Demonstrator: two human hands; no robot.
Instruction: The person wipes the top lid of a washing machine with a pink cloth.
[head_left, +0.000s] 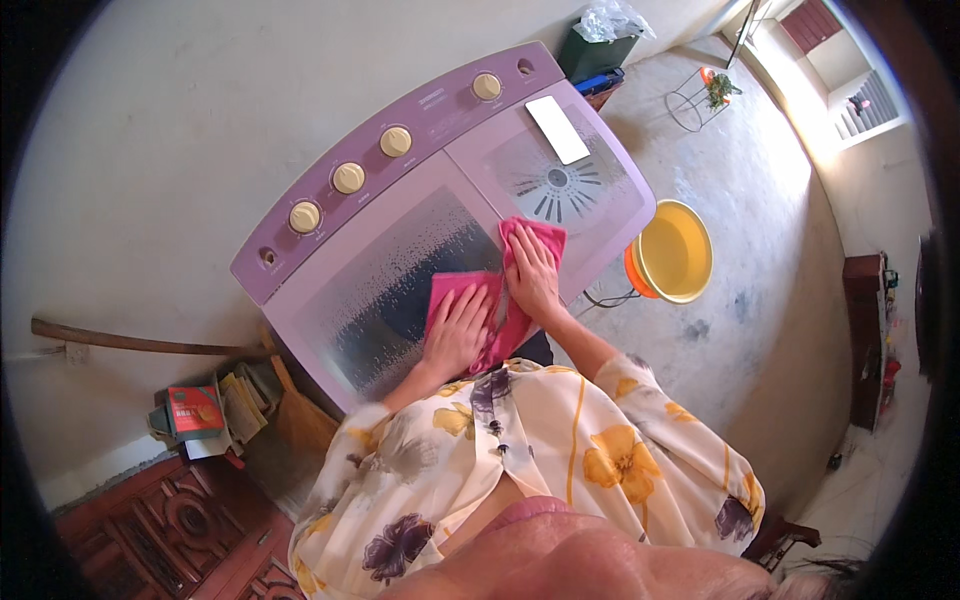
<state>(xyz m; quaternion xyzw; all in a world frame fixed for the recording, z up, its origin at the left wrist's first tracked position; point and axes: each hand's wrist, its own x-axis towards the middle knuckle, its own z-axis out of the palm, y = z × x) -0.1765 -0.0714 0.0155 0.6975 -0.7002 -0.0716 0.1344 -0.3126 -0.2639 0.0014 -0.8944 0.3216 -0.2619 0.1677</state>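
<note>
A purple twin-tub washing machine stands before me, with cream knobs along its rear panel. My left hand presses pink cloth against the larger transparent lid, which is dotted with droplets. To its right, my right hand lies over more pink cloth, near the seam between the two lids. The cloth hangs down between my wrists; I cannot tell if it is one piece or two. On the smaller lid is a white rectangle above a dark radial pattern.
A yellow basin sits right of the machine, on something orange. Behind the machine's far right corner is a dark bin topped with clear plastic. A wire stand with a plant is farther off. Books and a broom are at the left.
</note>
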